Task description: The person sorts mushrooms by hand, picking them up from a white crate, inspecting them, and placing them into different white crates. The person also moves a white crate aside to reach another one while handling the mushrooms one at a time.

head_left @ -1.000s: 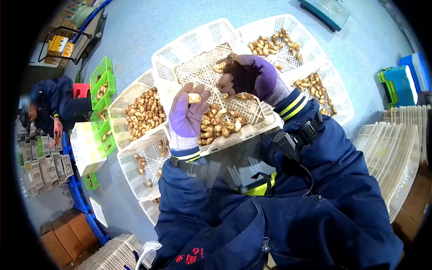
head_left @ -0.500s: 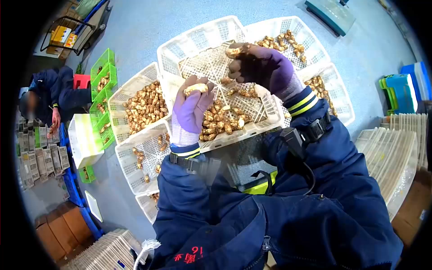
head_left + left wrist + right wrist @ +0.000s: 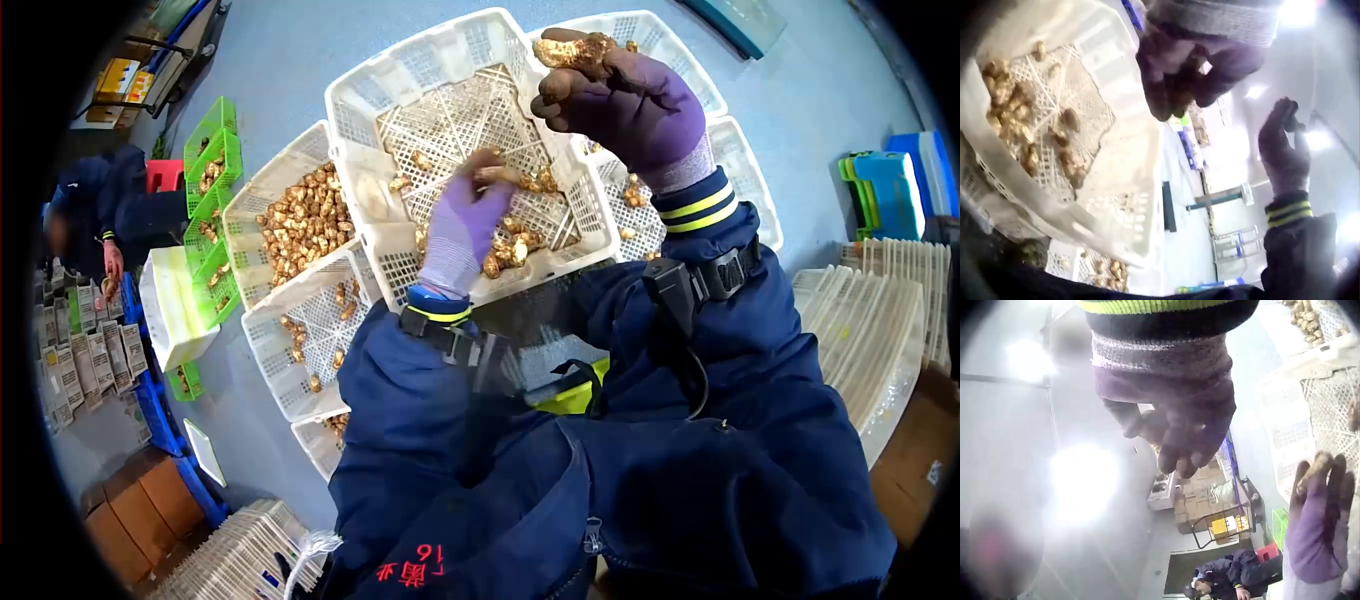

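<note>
Piece (image 3: 568, 52) pinched in the right hand (image 3: 645, 112), up by the far crate (image 3: 687, 62), could slip if the gloved grip loosens; the left hand (image 3: 466, 222) pinches another piece (image 3: 497, 176) above the middle crate (image 3: 450, 105), where a low swing could knock loose pieces (image 3: 519, 250).

We're right inside what looks like a produce warehouse, with perforated white crates (image 3: 425, 65) of knobbly brown produce (image 3: 308, 228) crowding the blue floor (image 3: 285, 65), green baskets (image 3: 226, 152) beside them, nested crates (image 3: 855, 340) stacked up, cardboard boxes (image 3: 150, 500), a cart (image 3: 190, 50), and another person (image 3: 140, 212) in navy workwear.
</note>
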### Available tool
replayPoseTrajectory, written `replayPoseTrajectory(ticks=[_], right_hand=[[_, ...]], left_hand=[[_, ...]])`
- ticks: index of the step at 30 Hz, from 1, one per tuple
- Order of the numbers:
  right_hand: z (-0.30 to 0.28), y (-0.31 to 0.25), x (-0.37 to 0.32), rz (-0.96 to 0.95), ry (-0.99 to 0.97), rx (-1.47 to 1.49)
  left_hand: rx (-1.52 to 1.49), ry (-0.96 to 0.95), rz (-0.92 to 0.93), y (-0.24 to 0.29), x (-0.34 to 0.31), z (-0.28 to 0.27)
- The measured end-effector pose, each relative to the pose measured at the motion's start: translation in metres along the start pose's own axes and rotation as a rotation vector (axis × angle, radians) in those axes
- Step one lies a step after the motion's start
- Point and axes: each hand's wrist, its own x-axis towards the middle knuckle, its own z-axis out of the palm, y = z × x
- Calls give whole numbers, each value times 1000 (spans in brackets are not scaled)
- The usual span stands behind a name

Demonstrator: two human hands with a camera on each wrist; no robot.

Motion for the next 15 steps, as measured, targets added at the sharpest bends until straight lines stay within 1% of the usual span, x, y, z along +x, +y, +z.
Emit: replayPoseTrajectory(ticks=[2, 3, 4, 5, 6, 7, 8, 9, 10, 11, 12, 13, 14, 15], right_hand=[[8, -4, 3, 93, -120, 172], [12, -3, 3, 82, -83, 47], [17, -3, 5, 71, -51, -79], [21, -3, 6, 58, -23, -206], [19, 1, 5, 48, -7, -571], [20, 12, 5, 80, -5, -745], [24, 23, 5, 113, 0, -918], [36, 27, 0, 148, -24, -1002], [38, 39, 4, 33, -176, -1295], [39, 52, 5, -71, -240, -1383], [44, 59, 7, -183, -307, -1471], [48, 60, 10, -167, -297, -1410], [50, 52, 8, 133, -246, -1178], [47, 54, 9, 163, -190, -986]], left_hand=[[-322, -214, 108, 14, -13, 28], [-426, -236, 69, 22, -14, 25], [-455, -141, 52, 12, -4, 17], [-622, -99, -46, 1, 5, 0], [-787, -56, -142, -6, 11, -12], [-779, -27, -206, 11, 5, -13], [-835, -103, -243, 22, -4, -14], [-874, -202, -198, 17, -8, -15], [-913, -302, -153, 14, -11, -16], [-829, -268, -166, 15, -13, -14], [-833, -239, -99, 12, -14, -20], [-751, -183, -112, 12, -14, -23], [-670, -126, -127, 12, -14, -26], [-719, -118, -75, 16, -20, -27]])
